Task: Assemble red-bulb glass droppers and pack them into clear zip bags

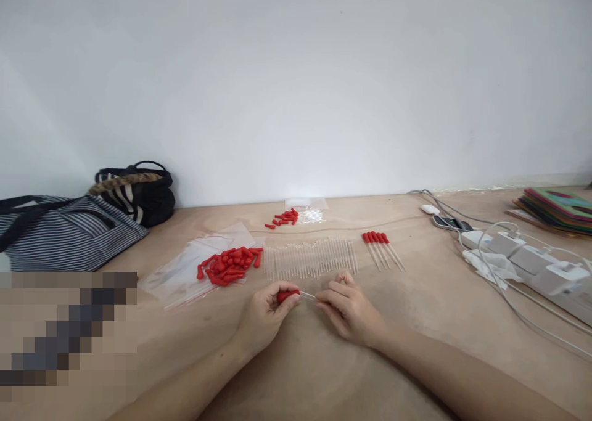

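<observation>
My left hand [268,313] is closed on a red rubber bulb [287,296] at the front middle. Between the fingers of my right hand [349,310] is a thin clear glass tube [308,295], whose left end meets the bulb. Behind my hands lies a long row of clear tubes [309,258]. Left of that row, a pile of red bulbs [231,264] rests on clear plastic bags [178,273]. To the right, several tubes with red bulbs fitted [377,238] lie side by side.
Farther back are a few small red bulbs [287,216] beside short clear tubes [312,216]. A striped bag [83,233] and a black bag [160,193] stand at left. At right are a power strip with white chargers [531,257], cables and coloured sheets [559,208].
</observation>
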A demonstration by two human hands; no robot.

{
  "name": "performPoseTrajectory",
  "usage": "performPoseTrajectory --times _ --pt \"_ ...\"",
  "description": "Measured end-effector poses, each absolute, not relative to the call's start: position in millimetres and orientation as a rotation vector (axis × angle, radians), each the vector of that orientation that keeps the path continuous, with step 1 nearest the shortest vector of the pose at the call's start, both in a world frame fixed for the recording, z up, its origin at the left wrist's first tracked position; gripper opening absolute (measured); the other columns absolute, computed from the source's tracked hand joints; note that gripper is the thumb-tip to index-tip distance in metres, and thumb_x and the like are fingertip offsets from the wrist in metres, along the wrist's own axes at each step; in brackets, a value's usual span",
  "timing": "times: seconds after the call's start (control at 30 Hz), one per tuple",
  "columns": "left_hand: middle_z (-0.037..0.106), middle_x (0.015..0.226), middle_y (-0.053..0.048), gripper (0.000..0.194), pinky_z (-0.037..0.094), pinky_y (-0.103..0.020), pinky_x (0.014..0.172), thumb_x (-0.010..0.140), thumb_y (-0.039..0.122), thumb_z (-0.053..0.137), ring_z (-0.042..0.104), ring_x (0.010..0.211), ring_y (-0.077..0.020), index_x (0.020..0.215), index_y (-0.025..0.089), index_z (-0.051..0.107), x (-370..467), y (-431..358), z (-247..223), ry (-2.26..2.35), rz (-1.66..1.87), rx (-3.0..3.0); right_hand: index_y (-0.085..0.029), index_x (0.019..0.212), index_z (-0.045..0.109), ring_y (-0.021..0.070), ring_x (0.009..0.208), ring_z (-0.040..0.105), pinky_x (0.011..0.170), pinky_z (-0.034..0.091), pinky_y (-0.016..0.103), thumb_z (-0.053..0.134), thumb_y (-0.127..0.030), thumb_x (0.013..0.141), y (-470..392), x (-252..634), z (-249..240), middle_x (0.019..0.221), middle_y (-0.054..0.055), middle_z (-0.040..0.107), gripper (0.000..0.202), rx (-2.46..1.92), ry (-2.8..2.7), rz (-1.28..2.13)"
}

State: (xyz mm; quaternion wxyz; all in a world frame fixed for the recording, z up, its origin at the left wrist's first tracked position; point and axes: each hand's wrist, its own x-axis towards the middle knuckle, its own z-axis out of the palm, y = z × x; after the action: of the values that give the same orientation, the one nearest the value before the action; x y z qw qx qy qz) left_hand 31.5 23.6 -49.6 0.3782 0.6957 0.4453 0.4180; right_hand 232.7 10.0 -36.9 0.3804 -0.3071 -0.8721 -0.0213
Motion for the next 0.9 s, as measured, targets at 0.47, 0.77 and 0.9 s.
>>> performPoseTrajectory --times 0.47,0.77,0.9 --pt "0.067 0.063 -0.002 0.027 0.051 -0.027 0.058 0.065 0.039 0.067 0.062 0.059 -0.0152 0.078 0.016 0.063 36.1 20.9 -39.2 1.054 1.003 1.514 -0.014 0.079 0.056 0.0095 0.052 0.038 0.072 0.033 0.029 0.03 -0.007 0.085 12.3 238.5 -31.8 0.057 -0.001 0.047 0.027 -0.608 -2.282 -0.403" --pt "0.067 0.06 -0.001 0.02 0.05 -0.024 0.057 0.063 0.031 0.067 0.061 0.056 -0.0131 0.074 0.015 0.063 38.8 14.8 -32.4 1.054 0.989 1.496 -0.013 0.078 0.056 0.0091 0.053 0.038 0.071 0.029 0.028 0.033 -0.005 0.08 14.5 237.2 -31.3 0.057 -0.001 0.047 0.024 -0.635 -2.251 -0.35" --pt "0.065 0.057 0.001 0.014 0.048 -0.021 0.053 0.062 0.025 0.066 0.059 0.053 -0.0116 0.072 0.015 0.063 41.9 13.6 -33.1 1.056 1.035 1.53 -0.014 0.077 0.055 0.0092 0.054 0.039 0.069 0.028 0.028 0.034 -0.005 0.08 15.3 234.8 -29.7 0.058 -0.001 0.048 0.024 -0.652 -2.251 -0.296"
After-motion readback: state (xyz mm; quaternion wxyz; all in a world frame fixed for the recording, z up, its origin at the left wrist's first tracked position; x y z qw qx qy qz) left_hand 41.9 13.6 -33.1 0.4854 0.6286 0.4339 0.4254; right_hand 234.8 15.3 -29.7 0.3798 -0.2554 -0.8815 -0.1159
